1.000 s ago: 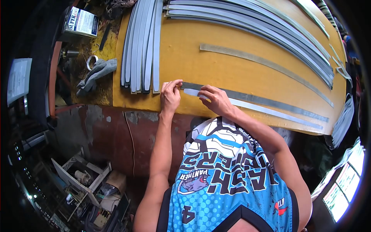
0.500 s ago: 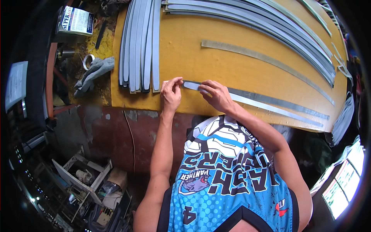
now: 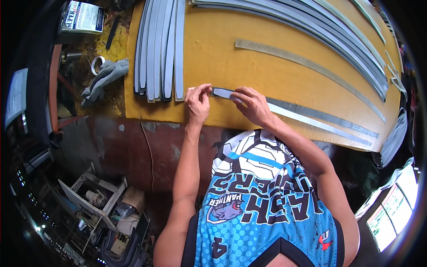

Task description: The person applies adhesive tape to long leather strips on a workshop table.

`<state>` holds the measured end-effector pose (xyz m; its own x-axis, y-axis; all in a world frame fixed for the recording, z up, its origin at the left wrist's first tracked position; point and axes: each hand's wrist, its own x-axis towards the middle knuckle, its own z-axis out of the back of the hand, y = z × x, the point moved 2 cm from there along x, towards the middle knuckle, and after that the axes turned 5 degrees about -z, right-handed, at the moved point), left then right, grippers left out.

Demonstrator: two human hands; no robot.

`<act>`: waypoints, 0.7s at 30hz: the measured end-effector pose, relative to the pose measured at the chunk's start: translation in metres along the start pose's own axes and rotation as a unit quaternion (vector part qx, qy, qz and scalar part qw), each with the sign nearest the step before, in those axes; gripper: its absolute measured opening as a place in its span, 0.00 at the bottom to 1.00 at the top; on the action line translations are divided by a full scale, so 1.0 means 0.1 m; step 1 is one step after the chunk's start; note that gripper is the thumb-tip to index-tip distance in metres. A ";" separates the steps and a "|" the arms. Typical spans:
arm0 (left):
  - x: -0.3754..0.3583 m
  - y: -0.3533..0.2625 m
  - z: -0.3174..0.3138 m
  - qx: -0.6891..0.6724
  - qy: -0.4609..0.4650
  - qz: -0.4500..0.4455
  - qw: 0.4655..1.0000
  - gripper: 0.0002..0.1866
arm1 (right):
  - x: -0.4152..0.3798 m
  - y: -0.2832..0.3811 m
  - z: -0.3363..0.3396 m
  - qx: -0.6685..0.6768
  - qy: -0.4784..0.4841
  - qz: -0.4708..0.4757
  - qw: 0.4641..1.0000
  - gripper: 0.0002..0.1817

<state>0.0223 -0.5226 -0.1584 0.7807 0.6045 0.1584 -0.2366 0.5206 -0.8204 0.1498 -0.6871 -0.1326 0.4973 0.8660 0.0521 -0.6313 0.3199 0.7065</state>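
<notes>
Two long thin strips lie along the table's near edge: a light grey strip (image 3: 296,118) with a rounded end, and a dark grey strip (image 3: 329,118) partly under it. My right hand (image 3: 252,104) grips the light grey strip close to its rounded end, fingers bent over it. Just left of that end is my left hand (image 3: 198,103), its thumb and fingertips pinched together by the dark tip. Whatever lies inside that pinch is too small to tell. Beside my left hand, a row of grey strips (image 3: 155,53) is laid side by side.
A yellow table (image 3: 213,58) carries a curved stack of grey strips (image 3: 307,33) and one brownish strip (image 3: 307,62). On the left are a grey glove (image 3: 104,80), a tape roll (image 3: 97,65) and a labelled tin (image 3: 82,18). A cluttered wooden frame (image 3: 95,196) stands below.
The view has shifted slightly, so the table's left side sits higher and further left. My right hand has slid a little right along the light grey strip. My left hand keeps its pinch.
</notes>
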 end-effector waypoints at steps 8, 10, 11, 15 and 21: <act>0.01 -0.02 0.01 0.003 0.004 0.002 1.000 0.15 | 0.00 0.00 0.00 0.000 0.010 -0.009 1.000 0.11; 0.01 -0.01 0.01 0.003 0.002 -0.001 1.000 0.15 | 0.00 -0.01 0.00 -0.001 0.015 -0.011 1.000 0.11; 0.01 -0.01 0.00 0.003 0.002 0.000 1.000 0.15 | 0.00 -0.01 0.00 -0.003 0.019 -0.013 1.000 0.11; 0.01 -0.01 0.00 0.006 -0.004 -0.003 1.000 0.15 | 0.00 -0.03 -0.01 -0.002 0.019 -0.011 1.000 0.11; 0.00 0.01 -0.02 0.001 -0.007 -0.002 1.000 0.15 | 0.02 -0.01 0.02 -0.001 0.019 -0.012 1.000 0.11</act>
<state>0.0231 -0.5228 -0.1604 0.7730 0.6111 0.1703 -0.2339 0.5241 -0.8189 0.1526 -0.6859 -0.1315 0.4898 0.8718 0.0081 -0.6199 0.3417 0.7064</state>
